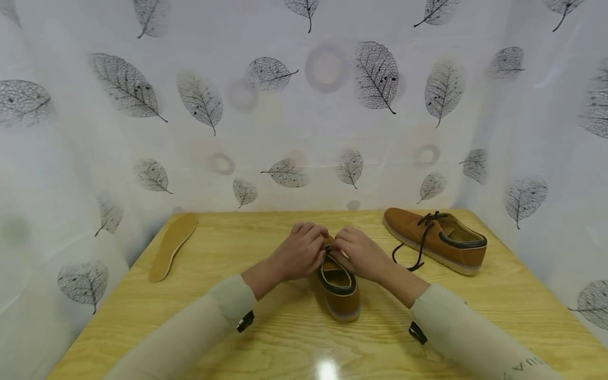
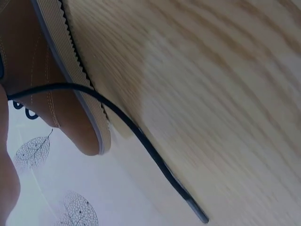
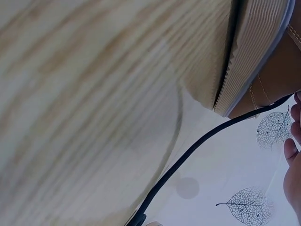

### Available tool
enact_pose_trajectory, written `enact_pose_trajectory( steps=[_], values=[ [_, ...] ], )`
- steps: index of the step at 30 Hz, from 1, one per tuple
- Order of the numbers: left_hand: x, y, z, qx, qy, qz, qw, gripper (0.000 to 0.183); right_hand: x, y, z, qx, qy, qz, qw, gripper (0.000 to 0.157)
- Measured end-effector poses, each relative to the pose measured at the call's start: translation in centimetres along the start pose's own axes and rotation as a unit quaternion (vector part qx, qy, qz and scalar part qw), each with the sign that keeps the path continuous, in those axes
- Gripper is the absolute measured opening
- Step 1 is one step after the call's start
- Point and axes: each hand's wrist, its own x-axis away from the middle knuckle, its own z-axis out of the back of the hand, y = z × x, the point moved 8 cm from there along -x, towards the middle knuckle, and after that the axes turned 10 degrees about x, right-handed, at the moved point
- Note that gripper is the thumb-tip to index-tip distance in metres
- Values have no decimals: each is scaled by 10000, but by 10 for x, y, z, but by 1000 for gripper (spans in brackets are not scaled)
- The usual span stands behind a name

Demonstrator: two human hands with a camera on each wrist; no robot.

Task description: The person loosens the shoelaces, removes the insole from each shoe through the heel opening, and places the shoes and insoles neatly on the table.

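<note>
A brown shoe (image 1: 344, 306) with a dark collar stands on the table, its heel toward me. My left hand (image 1: 299, 250) and right hand (image 1: 363, 253) meet over its lacing, fingers bent, hiding most of the eyelets and toe. From the left fingers a dark shoelace (image 2: 127, 120) runs out in the left wrist view, its tipped end hanging free past the sole. In the right wrist view another length of shoelace (image 3: 202, 139) trails from the right fingertips (image 3: 290, 147). Each hand pinches its lace close to the shoe's tongue.
A second brown shoe (image 1: 456, 250) with dark laces sits at the back right, one lace looping onto the table (image 1: 266, 338). A tan insole (image 1: 173, 245) lies at the far left. Leaf-printed white curtain (image 1: 304, 126) encloses the back and sides.
</note>
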Motion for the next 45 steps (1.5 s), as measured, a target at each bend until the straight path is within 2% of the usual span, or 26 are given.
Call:
enact_pose_trajectory(
  steps=[6,17,24,29,34,40,45],
  values=[
    [4,-2,3,-382,35,-188,9991,16,1,1,1,224,5,-129,9997,13],
    [17,-8,-2,-231,110,-225,9994,9,5,1,2,528,100,-383,9978,11],
    [26,-17,4,101,313,149,9993,11,10,6,4,869,115,-593,9944,7],
    [28,-20,4,-107,299,362,9988,11,12,7,8,1165,186,-679,9907,6],
    [32,-22,6,-305,357,577,9972,15,16,10,11,1274,69,-867,9880,7],
    [35,-23,12,-256,525,616,9964,16,27,21,11,1293,-136,-1074,9857,7],
    [42,-27,7,-310,324,680,9967,13,38,28,15,1321,-96,-1037,9857,8]
  ],
)
